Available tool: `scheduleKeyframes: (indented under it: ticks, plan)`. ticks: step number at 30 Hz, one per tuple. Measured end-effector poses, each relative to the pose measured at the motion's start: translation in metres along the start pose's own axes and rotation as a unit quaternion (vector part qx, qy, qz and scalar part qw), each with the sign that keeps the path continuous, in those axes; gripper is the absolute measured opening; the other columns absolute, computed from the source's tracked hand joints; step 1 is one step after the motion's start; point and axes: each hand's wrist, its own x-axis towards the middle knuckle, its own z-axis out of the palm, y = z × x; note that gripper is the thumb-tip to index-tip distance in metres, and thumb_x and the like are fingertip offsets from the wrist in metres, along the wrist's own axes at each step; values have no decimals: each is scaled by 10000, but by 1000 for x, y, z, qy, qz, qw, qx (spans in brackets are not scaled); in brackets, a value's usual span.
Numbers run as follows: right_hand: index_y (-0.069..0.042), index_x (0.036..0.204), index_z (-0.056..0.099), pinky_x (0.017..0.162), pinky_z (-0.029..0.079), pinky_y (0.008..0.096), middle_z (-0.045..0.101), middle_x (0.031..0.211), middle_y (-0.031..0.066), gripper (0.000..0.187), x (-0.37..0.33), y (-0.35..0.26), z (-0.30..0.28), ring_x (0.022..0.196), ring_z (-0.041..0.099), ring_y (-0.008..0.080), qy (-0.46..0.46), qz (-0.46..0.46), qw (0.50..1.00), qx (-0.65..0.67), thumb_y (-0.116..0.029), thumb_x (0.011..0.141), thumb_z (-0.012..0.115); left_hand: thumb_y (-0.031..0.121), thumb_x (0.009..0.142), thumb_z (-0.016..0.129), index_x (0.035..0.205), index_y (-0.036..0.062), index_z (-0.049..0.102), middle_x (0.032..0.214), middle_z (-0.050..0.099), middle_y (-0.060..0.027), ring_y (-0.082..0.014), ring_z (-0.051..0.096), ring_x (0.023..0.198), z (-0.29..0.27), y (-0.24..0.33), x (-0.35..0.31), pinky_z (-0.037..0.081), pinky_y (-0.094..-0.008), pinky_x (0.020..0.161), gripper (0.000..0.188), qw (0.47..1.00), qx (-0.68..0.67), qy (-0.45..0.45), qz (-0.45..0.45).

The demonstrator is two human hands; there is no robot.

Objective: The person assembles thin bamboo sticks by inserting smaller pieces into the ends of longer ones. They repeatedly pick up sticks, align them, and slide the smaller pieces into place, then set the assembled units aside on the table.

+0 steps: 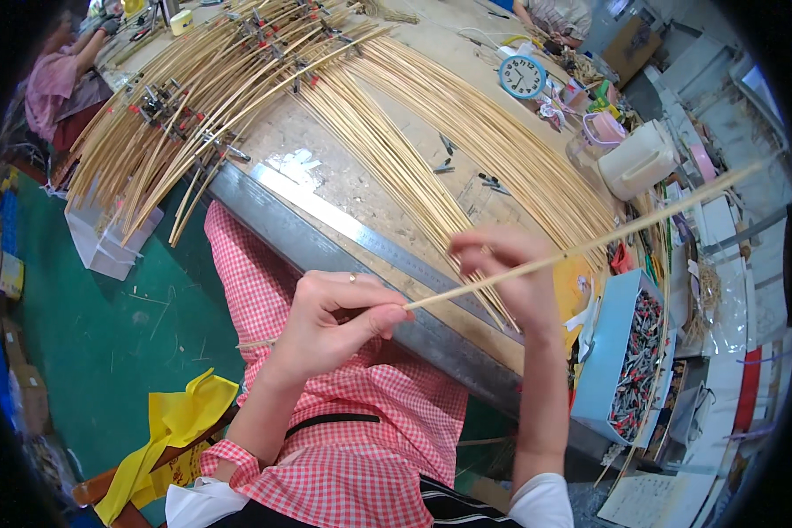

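My left hand is closed on a long, thin bamboo strip, pinching it between thumb and fingers above my lap. From that pinch the strip slants up to the far right, and its short end pokes out at the left. Close to the same strip is my right hand, raised with bent fingers. Motion smears those fingers, so I cannot tell whether they touch the strip. Behind my hands, straight bamboo strips lie in long rows on the worktable. A metal ruler lies along the table's near edge.
Curved bamboo strips held with small clamps overhang the table's left side. Loose dark clips lie between the rows. At right are a blue box of clips, a cream jug and a blue clock. Co-workers sit at the far side.
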Motion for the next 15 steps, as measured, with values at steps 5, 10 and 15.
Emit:
scheduleKeyframes:
  ticks: [5, 10, 15]
  plan:
    - [9, 963, 671, 754, 522, 378, 677, 963, 168, 178, 74, 93, -32, 815, 649, 342, 45, -130, 917, -375, 32, 806, 591, 14, 824, 675, 844, -25, 713, 662, 653, -81, -136, 617, 590, -6, 3, 6, 471, -254, 536, 57, 997, 77, 21, 22]
    - [23, 950, 603, 834, 485, 408, 569, 1039, 187, 160, 110, 135, -17, 993, 565, 355, -30, -67, 880, -469, -8, 803, 549, 20, 815, 689, 846, -14, 720, 681, 668, -73, -131, 609, 584, -16, 8, 1, 464, -243, 532, 55, 989, 116, 61, 66]
    - [52, 947, 564, 840, 462, 419, 542, 1040, 215, 162, 104, 137, -19, 992, 550, 375, 11, -22, 879, -477, -22, 802, 569, 24, 814, 694, 856, -12, 724, 675, 671, -70, -117, 599, 580, -20, 9, 0, 456, -239, 523, 63, 989, 115, 71, 65]
